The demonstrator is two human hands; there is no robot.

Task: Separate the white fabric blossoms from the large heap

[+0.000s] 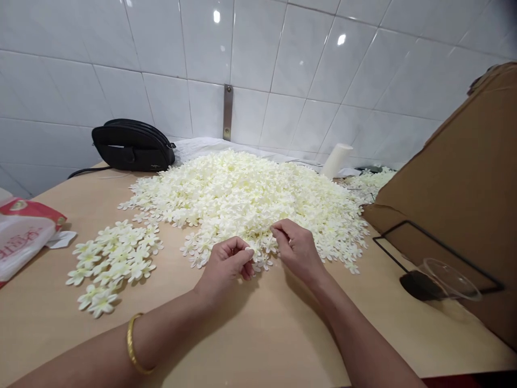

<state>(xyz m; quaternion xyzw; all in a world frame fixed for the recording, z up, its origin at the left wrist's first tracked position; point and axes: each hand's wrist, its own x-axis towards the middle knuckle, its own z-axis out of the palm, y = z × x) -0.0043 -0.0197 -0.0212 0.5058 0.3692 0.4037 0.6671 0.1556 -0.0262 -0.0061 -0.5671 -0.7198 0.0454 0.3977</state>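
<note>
A large heap of pale cream artificial flowers (242,188) spreads over the middle of the table. At its front edge my left hand (228,264) is closed, thumb and index finger pinching a white flower (249,251). A gold bangle (133,345) circles that forearm. My right hand (297,248) is closed in a pinch against the near side of the heap; what its fingertips hold, if anything, cannot be made out. To the left, apart from the heap, lies a smaller group of the same flowers (121,253), flat on the tabletop.
A black pouch (133,148) stands behind at the left, by the tiled wall. Red and white plastic packaging (24,231) lies at the far left. On the right are a cardboard box (456,178), a black wire frame (440,248) and a clear round lid (454,277). A white cylinder (336,160) leans behind the heap.
</note>
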